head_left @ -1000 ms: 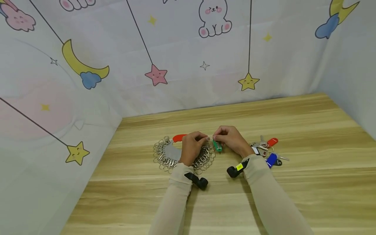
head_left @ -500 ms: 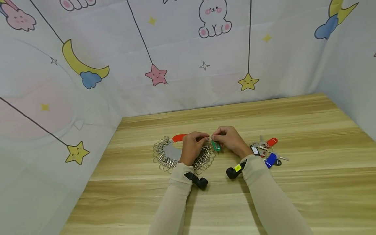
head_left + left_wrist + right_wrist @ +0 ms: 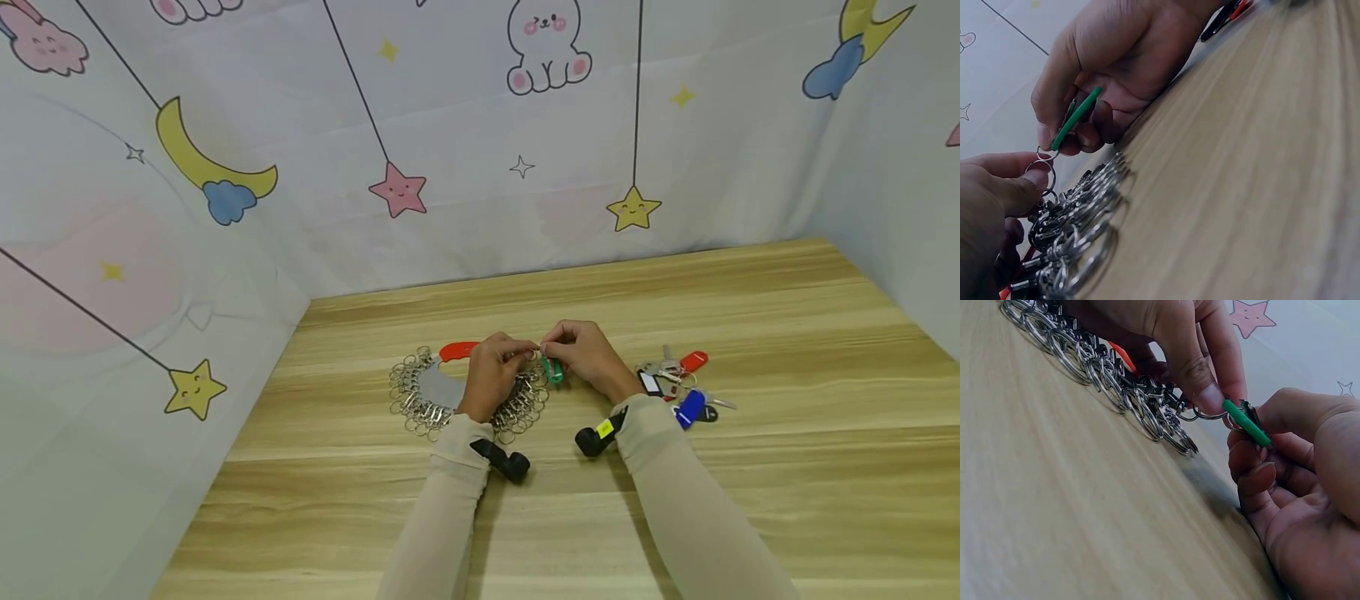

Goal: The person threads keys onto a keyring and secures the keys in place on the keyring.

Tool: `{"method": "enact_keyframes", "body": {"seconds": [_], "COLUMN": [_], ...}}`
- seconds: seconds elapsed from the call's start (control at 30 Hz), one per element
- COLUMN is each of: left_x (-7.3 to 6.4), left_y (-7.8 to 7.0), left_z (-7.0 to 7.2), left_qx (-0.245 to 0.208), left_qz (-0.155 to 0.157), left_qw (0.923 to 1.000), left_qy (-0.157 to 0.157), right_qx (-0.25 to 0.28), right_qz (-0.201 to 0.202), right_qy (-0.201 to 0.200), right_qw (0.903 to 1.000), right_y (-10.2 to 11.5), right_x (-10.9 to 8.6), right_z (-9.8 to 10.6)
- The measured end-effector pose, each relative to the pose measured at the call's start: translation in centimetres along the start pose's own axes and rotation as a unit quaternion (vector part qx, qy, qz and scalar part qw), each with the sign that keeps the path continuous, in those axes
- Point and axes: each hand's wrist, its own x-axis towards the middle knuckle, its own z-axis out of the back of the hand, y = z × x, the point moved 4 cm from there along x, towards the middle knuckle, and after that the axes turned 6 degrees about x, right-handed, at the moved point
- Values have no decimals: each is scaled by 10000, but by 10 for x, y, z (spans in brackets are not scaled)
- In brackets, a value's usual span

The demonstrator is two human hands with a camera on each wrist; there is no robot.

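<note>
Green tag (image 3: pixel 1247 424) is pinched by the right hand (image 3: pixel 588 354), a metal ring (image 3: pixel 1054 177) by the left hand (image 3: pixel 491 377).

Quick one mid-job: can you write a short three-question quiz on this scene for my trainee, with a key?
1. Which hand holds the green tag?
2. True or false: in the head view, the blue tag lies to the right of the red handle.
3. What does the left hand pinch? A) the blue tag B) a metal ring C) a red tag

Key: 1. The right hand. 2. True. 3. B.
</note>
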Motion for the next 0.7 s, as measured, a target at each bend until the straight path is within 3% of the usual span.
{"method": "enact_keyframes", "body": {"seconds": [0.47,0.7], "left_x": [0,1], "left_y": [0,2], "left_z": [-2,-4], "left_qx": [193,224], "left_qz": [-98,63], "left_qw": [9997,9996], "left_qy": [103,187], "right_qx": [-469,-561], "right_qz": [277,399], "right_qy": [-122,-66], "right_qw": [9984,9976], "right_y": [1,2], "right_x": [0,0], "right_z": [-2,-1]}}
